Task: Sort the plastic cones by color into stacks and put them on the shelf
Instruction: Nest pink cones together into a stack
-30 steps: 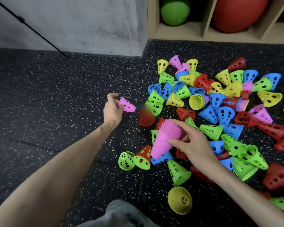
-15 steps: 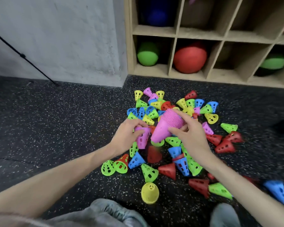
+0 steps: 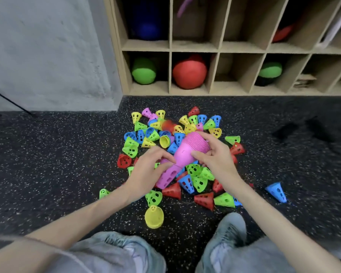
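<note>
The right hand (image 3: 218,160) grips the wide end of the pink stack (image 3: 187,152), with its fingers (image 3: 207,135) curled around the rim. The left hand (image 3: 146,172) holds a pink cone (image 3: 166,177) at the narrow end of the stack, thumb and fingers pinching it. The stack lies tilted above the pile (image 3: 177,154) of mixed cones on the floor (image 3: 57,164). The shelf (image 3: 217,89) stands behind the pile.

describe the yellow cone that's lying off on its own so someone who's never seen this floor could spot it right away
Start at the cone pile on the dark speckled floor, then look toward the person's knees. The yellow cone lies alone nearest them, apart from the heap.
</note>
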The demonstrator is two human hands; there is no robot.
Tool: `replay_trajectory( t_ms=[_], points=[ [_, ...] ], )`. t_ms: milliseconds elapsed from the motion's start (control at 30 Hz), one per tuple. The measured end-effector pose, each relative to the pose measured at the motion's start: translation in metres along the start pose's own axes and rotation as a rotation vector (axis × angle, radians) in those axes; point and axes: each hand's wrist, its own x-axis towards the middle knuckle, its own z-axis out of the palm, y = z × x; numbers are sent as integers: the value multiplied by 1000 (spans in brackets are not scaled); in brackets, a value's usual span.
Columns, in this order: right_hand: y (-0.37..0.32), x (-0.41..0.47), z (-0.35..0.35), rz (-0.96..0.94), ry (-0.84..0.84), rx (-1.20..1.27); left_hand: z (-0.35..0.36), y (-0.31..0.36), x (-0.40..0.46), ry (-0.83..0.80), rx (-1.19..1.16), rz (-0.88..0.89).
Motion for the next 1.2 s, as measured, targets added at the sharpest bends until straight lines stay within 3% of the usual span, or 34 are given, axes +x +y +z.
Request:
replay_trajectory(
  t_ms=[267, 433, 667, 900, 1033, 1200],
  points=[
    [52, -37, 19, 186, -71, 111, 45, 2, -22, -41, -77, -145],
    [85, -55, 37, 327, -16, 182, 71, -15, -28, -8, -258, -348],
    [105, -59, 40, 429, -29, 276, 87, -36, -22, 0, -264, -466],
    [133, -67, 50, 510, -142, 301, 100, -57, -27, -50, -232, -527],
    [146, -71, 50, 591, -29, 351, 115, -57, -37, -103, -282, -541],
    [168, -76, 47, 741, 80, 505, 125, -61, -47, -231, -152, -444]
  ],
)
